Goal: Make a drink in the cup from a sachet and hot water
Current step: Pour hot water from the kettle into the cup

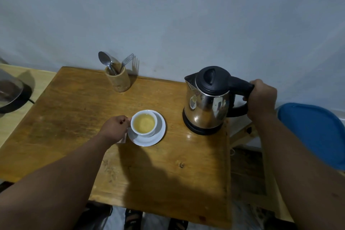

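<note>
So the white cup [144, 122] is sat on a white saucer [159, 132] near the middle of the wooden table [74, 117], and it's filled most of the way with a pale yellowish liquid. The cup is held at its left side by the left hand [115, 129], fingers curled in where the handle would be, though the handle itself is hidden by them. A small pale bit of paper or packet [122, 140] can be spotted poking out under that hand, just beside the saucer; whether it's the sachet can't be told for sure.

Off to the right, a steel kettle [207, 102] with a black lid is parked upright on its black base near the table's right edge. Its black handle is gripped firmly by the right hand [261, 97], fist closed round it.

At the back by the wall, a bamboo-looking holder [118, 80] is stood with a spoon [105, 58] and a fork [127, 60] stuck in it. Something blue [313, 132] is seen at the far right, and a dark round appliance [9, 91] is cut off at the left edge.
</note>
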